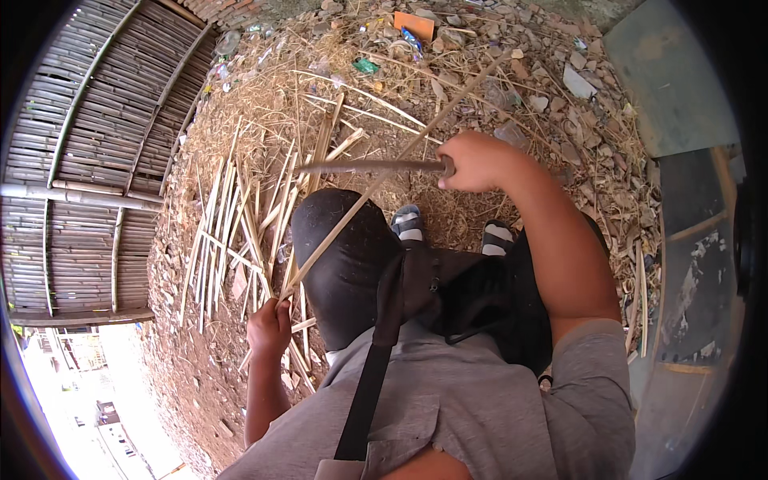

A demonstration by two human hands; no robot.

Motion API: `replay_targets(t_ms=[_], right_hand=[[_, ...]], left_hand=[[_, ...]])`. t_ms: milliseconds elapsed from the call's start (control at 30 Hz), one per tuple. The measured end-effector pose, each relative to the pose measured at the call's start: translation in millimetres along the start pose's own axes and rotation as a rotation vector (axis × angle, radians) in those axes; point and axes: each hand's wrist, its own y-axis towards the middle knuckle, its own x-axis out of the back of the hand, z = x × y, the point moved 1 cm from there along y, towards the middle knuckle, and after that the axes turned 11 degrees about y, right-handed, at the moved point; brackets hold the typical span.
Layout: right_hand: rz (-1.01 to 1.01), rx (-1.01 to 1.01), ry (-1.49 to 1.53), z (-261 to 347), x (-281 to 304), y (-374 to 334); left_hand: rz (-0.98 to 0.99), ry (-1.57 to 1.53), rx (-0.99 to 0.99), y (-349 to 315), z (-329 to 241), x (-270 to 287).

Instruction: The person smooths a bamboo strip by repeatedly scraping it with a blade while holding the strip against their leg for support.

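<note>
My left hand [270, 326] is closed around the lower end of a long, pale bamboo strip [336, 230]. The strip slants up and away to the right, passing over my dark-clothed knee [332, 210]. In my right hand [478, 162] is the handle of a long knife [360, 166], its dark blade pointing left. Blade and strip cross just beyond the knee; whether they touch I cannot tell. Many split bamboo strips [226, 232] lie in a loose heap on the ground beyond my left hand.
A bamboo-slat wall [96, 112] stands at the left. Straw, stones and broken brick [576, 152] cover the ground, with a green wrapper [366, 66] and an orange piece [414, 26] at the far side. Grey panels [680, 80] line the right. My sandalled feet [410, 226] are below the knife.
</note>
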Motion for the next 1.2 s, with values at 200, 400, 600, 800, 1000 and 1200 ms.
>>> replay_targets(t_ms=[200, 400, 600, 800, 1000, 1200], right_hand=[[-0.119, -0.035, 0.145, -27.4, 19.6, 9.7], [-0.044, -0.153, 0.150, -31.8, 16.5, 0.0], [0.120, 0.020, -0.036, -17.4, 8.5, 3.2], [-0.112, -0.349, 0.294, -44.7, 39.4, 0.2], [0.094, 0.010, 0.023, 3.3, -2.4, -2.6], [0.049, -0.144, 0.470, -62.0, 26.3, 13.6]], left_hand=[[-0.033, 0.054, 0.060, -4.1, 0.2, -16.0], [-0.053, 0.046, 0.005, -5.2, 1.8, -16.0], [-0.085, 0.075, 0.011, -6.2, 3.6, -16.2], [-0.194, 0.112, -0.005, -6.6, -0.3, -22.2], [-0.124, 0.115, 0.017, -6.2, -2.5, -17.6], [-0.065, 0.018, -0.010, 0.4, 6.6, -23.2]])
